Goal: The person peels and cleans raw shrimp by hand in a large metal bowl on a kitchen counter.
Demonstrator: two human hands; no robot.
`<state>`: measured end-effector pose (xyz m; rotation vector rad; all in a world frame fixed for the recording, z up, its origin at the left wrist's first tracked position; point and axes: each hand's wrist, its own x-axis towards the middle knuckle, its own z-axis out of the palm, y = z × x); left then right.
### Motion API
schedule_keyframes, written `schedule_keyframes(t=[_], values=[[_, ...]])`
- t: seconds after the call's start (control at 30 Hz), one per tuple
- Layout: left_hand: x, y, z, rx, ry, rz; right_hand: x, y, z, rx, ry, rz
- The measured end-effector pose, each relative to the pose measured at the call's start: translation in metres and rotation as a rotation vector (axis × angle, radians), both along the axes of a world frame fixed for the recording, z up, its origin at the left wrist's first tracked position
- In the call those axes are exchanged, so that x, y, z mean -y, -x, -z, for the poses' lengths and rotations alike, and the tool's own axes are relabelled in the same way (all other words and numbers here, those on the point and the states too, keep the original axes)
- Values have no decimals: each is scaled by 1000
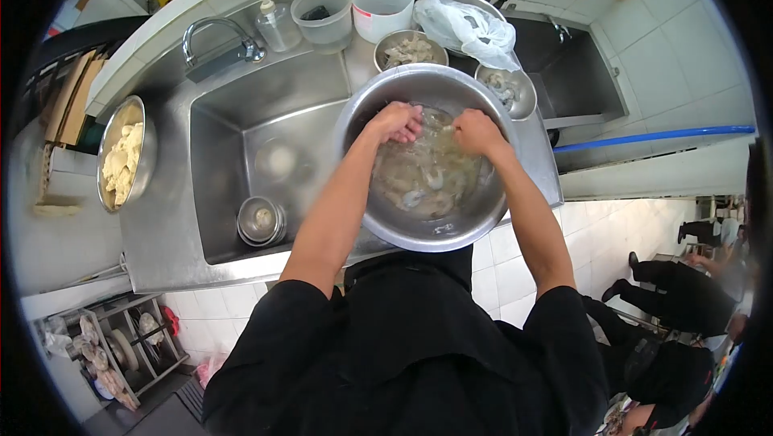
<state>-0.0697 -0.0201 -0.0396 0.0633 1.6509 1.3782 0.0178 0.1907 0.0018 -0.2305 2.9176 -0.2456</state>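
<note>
A large metal bowl [444, 239] stands on the counter in front of me, holding cloudy water and many grey raw shrimp [427, 178]. Over the left part of the water is my left hand [396, 123], its fingers curled in; whatever they may hold is hidden. My right hand [478, 132] is closed near the bowl's right side, fingertips turned down and out of sight. Behind the bowl sits a smaller metal bowl [411, 51] of pale shrimp pieces or shells. Another small bowl [509, 90] with greyish shrimp is at the right.
Left of the big bowl is a steel sink [233, 162] with stacked small bowls [261, 222] and a faucet [219, 33]. A bowl of yellowish dough-like food [123, 161] is far left. Plastic tubs [322, 17] and a plastic bag [467, 27] stand behind. Other people [676, 299] are at right.
</note>
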Motion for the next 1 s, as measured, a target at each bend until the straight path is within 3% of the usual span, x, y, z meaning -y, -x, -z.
schedule_keyframes(t=[0.07, 0.13, 0.2, 0.27, 0.3, 0.4, 0.47, 0.5, 0.57, 0.63, 0.73, 0.77, 0.8, 0.87, 0.93, 1.0], values=[[-10, -7, -14, -108, -62, 19, 3, -4, -31, 15, 210, 88], [-22, -22, -26, -279, -289, 35, 5, -3, -37, 56, 343, 170], [-27, -33, -30, -361, -347, 10, 4, -4, -36, 99, 475, 250], [-27, -32, -31, -672, -149, 69, 6, -2, -29, 65, 635, 280], [-25, -34, -34, -675, -147, 66, 8, 0, -26, 63, 636, 275], [-17, -37, -39, -921, -45, 24, 12, 5, -20, -29, 536, 189], [-9, -33, -40, -1079, 98, -18, 10, 11, -24, -159, 411, -48], [-3, -32, -38, -1086, 97, -19, 13, 15, -37, -166, 410, -50], [4, -30, -29, -855, 180, 27, 24, 25, -90, -374, 665, -3], [4, -34, -8, -876, 209, 71, 38, 40, -127, -619, 784, 86], [1, -34, 7, -844, 250, 195, 50, 73, -136, -707, 976, 120], [0, -37, 13, -901, 272, 211, 46, 81, -122, -703, 975, 134], [-1, -41, 17, -960, 291, 228, 41, 90, -95, -761, 611, 104], [-4, -41, 14, -915, 301, 251, 35, 89, -80, -806, 236, 78], [-6, -43, 11, -856, 309, 247, 35, 67, -74, -484, 452, 196], [-3, -47, 10, -874, 218, 269, 32, 47, -41, -258, 300, 289]])
